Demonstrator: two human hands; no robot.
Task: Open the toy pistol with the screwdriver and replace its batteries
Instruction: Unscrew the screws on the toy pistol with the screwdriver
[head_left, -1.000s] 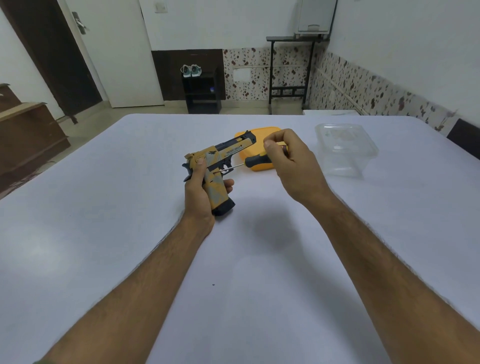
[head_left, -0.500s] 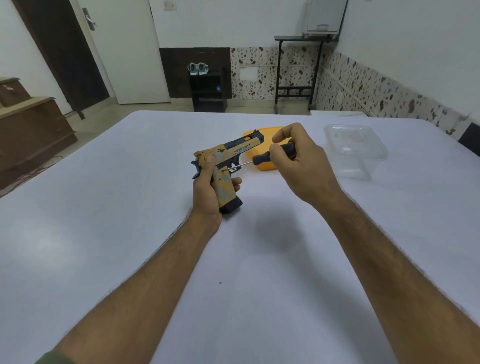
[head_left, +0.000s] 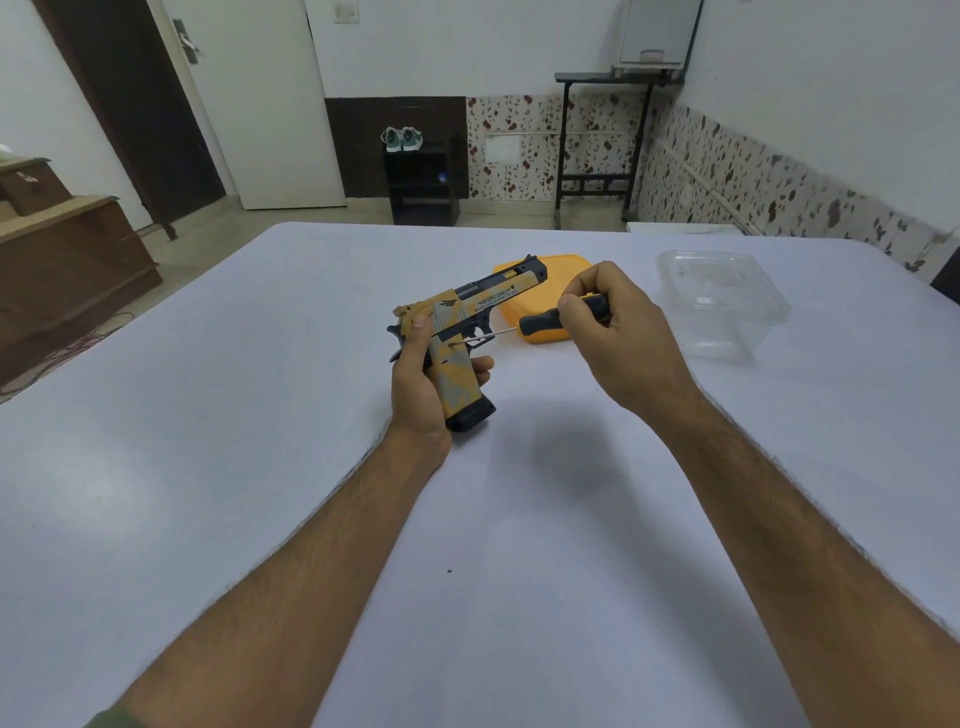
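little has moved since the earlier frame: left hand (head_left: 422, 387) still grips the matte yellow-and-black plastic toy pistol (head_left: 462, 332) above the smooth white desk (head_left: 260, 415); right hand (head_left: 608, 332) pinches the black-handled, thin-steel-shafted screwdriver (head_left: 540, 323), tip at the grip's screw hole.

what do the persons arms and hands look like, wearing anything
Both forearms are bare and hairy, with no gloves, rings, watch or bands visible on the left hand or the right hand. The only clothing in view is a sliver of olive-green sleeve on the left arm, at the bottom edge of the picture. The right arm shows no sleeve.
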